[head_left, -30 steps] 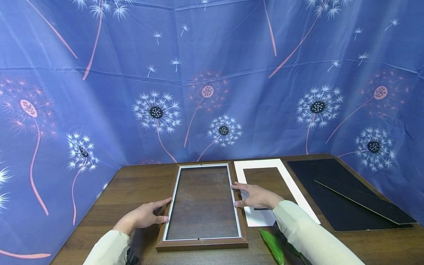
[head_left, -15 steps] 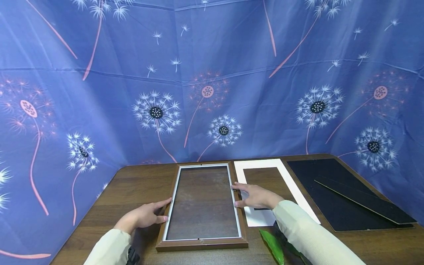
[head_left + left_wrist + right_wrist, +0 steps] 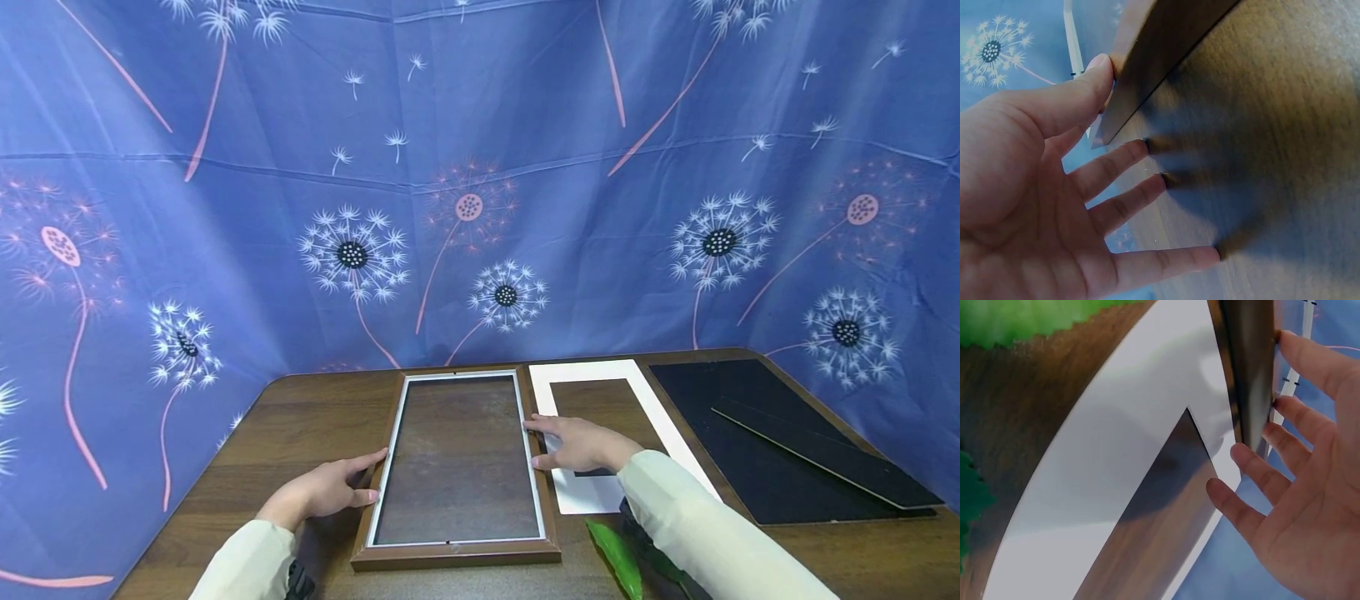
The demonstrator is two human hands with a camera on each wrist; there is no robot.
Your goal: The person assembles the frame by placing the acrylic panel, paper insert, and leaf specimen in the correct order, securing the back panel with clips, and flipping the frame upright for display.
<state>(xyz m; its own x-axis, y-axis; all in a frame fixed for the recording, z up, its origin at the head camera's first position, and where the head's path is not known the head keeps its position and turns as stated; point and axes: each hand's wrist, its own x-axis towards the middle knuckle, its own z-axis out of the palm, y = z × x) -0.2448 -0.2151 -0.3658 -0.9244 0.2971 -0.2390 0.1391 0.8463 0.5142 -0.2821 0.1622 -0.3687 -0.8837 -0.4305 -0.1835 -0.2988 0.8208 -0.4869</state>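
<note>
Fingers [image 3: 1125,203] of the left hand [image 3: 322,489] and right hand [image 3: 581,444] spread wide, some touching opposite sides of a brown wooden rectangular frame [image 3: 457,553] lying on the wood-grain surface [image 3: 322,408]. Contact is unchanged over the last second, suggesting a pause. Beside it lies a white rectangular card mat [image 3: 662,421]; beyond, a flat black panel [image 3: 765,479].

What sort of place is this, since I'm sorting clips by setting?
Likely an indoor tabletop workspace, perhaps a makeshift filming corner: a blue dandelion-print cloth hangs behind a wooden table, on which a picture frame and a white mat lie.
</note>
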